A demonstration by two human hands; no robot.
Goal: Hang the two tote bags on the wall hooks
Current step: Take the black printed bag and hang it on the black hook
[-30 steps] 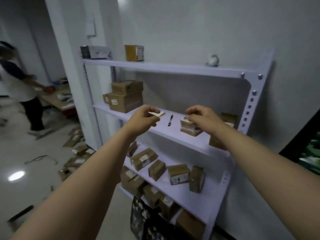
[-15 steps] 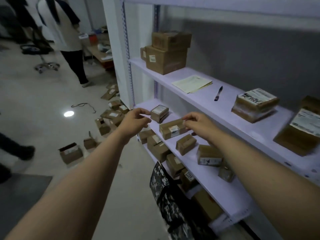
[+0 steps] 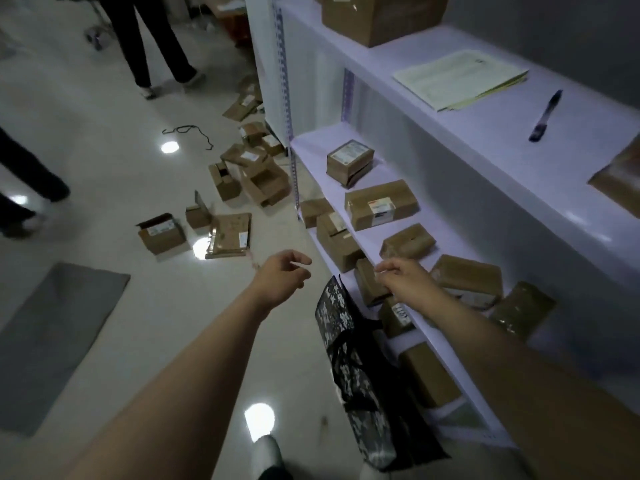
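A black tote bag (image 3: 353,368) with a pale speckled print stands on the floor, leaning against the front of the white shelf unit (image 3: 408,247). Its dark handles droop over its middle. My left hand (image 3: 282,277) hovers above the floor just left of the bag's top corner, fingers loosely curled and holding nothing. My right hand (image 3: 401,278) hangs over the bag's top, by the lower shelf edge, fingers bent and empty. Only one bag can be made out, and no wall hooks are in view.
Cardboard boxes (image 3: 381,204) fill the lower shelves; papers (image 3: 460,77) and a pen (image 3: 545,116) lie on the upper one. More boxes (image 3: 228,233) litter the floor to the left. A grey mat (image 3: 52,341) lies at far left. A person's legs (image 3: 152,43) stand beyond.
My view has swung down from the upper shelves to the floor. Both hands have dropped from shelf height to just above the tote bag, still empty.
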